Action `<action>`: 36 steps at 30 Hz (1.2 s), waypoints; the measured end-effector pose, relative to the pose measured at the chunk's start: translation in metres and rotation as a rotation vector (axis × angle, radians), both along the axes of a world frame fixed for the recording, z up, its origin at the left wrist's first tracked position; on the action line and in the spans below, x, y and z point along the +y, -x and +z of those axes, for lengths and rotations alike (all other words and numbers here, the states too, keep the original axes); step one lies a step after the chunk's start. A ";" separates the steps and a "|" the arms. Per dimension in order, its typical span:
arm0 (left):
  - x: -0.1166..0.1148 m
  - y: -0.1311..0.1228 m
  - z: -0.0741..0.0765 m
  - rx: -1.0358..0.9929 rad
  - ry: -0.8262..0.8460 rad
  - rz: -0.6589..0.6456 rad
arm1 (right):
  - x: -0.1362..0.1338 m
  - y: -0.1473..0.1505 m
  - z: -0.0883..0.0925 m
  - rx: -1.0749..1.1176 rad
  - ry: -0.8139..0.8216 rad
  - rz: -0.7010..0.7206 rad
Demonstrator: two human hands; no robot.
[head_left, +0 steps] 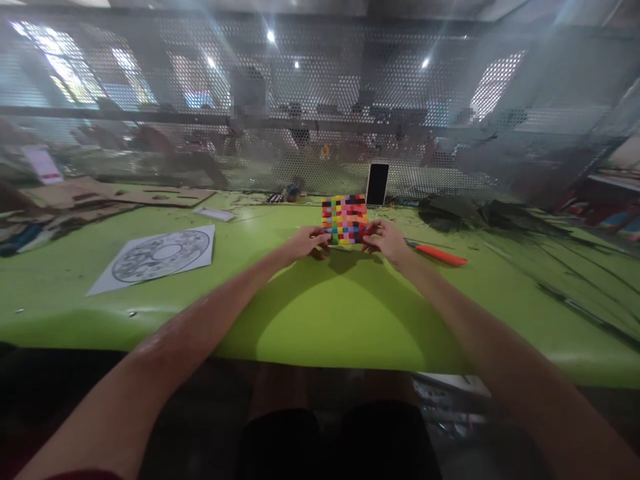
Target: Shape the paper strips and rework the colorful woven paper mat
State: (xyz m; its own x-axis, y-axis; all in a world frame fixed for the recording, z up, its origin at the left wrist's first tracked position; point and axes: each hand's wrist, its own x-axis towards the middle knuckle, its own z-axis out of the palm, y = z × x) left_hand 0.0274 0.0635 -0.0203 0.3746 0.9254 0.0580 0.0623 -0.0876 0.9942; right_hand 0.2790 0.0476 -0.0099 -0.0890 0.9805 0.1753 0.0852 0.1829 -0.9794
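A small mat woven from many-coloured paper strips (344,217) lies on the green table (320,313), far from me. My left hand (309,241) pinches its near left corner with curled fingers. My right hand (384,240) grips its near right corner the same way. Both arms stretch straight out across the table.
An orange-handled cutter (437,254) lies just right of my right hand. A black phone (377,184) stands upright behind the mat. A printed sheet with a round pattern (159,255) lies at left. Cardboard pieces (125,195) and dark scraps (475,213) sit along the perforated metal screen.
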 end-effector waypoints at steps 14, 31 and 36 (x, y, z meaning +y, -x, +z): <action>0.001 0.009 0.006 -0.204 0.137 -0.037 | -0.005 0.005 0.006 0.012 -0.061 0.074; -0.004 0.013 0.015 -0.206 0.113 -0.096 | -0.008 0.009 0.013 -0.001 -0.047 0.019; -0.012 -0.008 0.009 -0.285 0.029 0.089 | -0.019 0.024 0.017 0.019 -0.171 0.036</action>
